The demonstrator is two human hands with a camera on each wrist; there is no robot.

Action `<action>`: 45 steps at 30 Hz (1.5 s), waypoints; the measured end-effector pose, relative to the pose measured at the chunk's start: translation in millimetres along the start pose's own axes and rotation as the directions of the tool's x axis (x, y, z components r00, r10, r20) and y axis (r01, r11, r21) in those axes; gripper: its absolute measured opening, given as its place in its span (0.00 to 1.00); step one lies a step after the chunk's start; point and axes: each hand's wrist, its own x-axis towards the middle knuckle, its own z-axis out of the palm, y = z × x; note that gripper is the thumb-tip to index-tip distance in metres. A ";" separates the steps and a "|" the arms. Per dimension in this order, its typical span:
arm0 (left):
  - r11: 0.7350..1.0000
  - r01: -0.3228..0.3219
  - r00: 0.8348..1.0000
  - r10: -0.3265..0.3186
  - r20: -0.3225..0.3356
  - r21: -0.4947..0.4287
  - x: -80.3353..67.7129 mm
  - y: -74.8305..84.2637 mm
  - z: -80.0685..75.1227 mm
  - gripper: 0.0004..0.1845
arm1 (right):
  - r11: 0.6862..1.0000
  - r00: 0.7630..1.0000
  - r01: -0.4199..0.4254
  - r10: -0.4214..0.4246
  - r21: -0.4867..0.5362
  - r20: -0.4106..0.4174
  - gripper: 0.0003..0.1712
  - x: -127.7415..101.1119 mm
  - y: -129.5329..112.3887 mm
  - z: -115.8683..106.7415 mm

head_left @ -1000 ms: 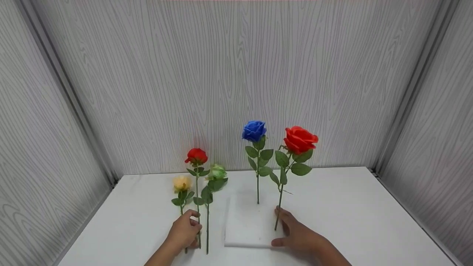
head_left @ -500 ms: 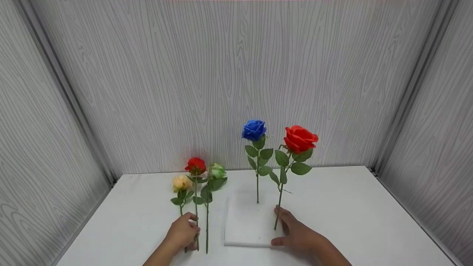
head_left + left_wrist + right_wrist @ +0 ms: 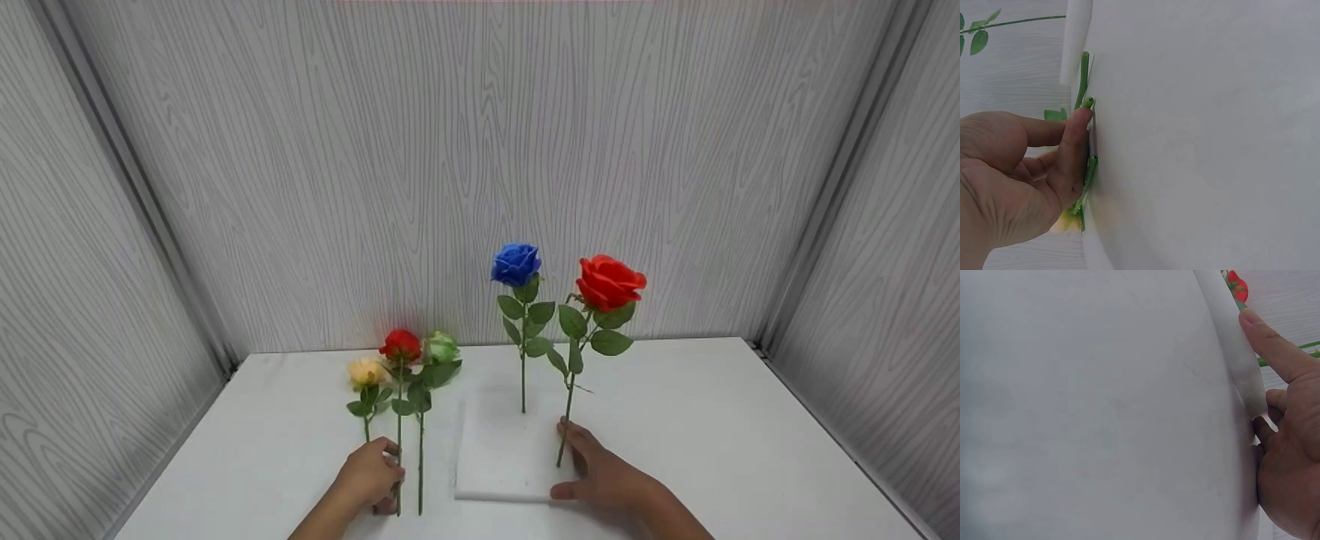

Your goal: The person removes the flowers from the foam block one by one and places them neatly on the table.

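Observation:
My left hand (image 3: 369, 474) pinches the lower stem of a small red rose (image 3: 400, 345). In the left wrist view its cut stem end (image 3: 1089, 103) pokes out beside the fingertips, close over the table. A pale yellow rose (image 3: 367, 373) lies just left of it, its stem passing under the hand; a green rose (image 3: 442, 347) lies to the right. My right hand (image 3: 611, 480) holds the near right corner of a white board (image 3: 499, 469), thumb at the front edge. A blue rose (image 3: 516, 265) and a large red rose (image 3: 611, 283) stand upright in the board.
The white table (image 3: 720, 420) reaches back to a grey wood-grain panel (image 3: 480, 150), with side panels at left and right. The large red rose's leaves (image 3: 611, 343) spread above my right hand.
My left hand has lowered the small red rose toward the table, bringing its head down near the green one. The right hand, the board and the two standing roses stay put.

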 end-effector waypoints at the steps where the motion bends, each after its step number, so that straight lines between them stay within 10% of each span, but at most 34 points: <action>1: 1.000 0.000 1.000 0.000 0.003 0.004 -0.4 0.2 -0.3 0.20 | 1.000 1.000 0.002 -0.002 0.000 0.001 0.68 0.4 0.3 0.1; 36: 0.985 -0.047 0.998 0.051 -0.021 0.167 -1.1 2.4 6.2 0.18 | 0.998 0.998 0.063 -0.062 -0.024 0.032 0.70 3.8 5.4 -1.6; 45: 0.959 -0.147 0.985 0.163 -0.049 0.242 6.4 -4.4 7.8 0.18 | 1.000 1.000 0.013 -0.013 -0.008 -0.001 0.68 1.7 0.9 1.6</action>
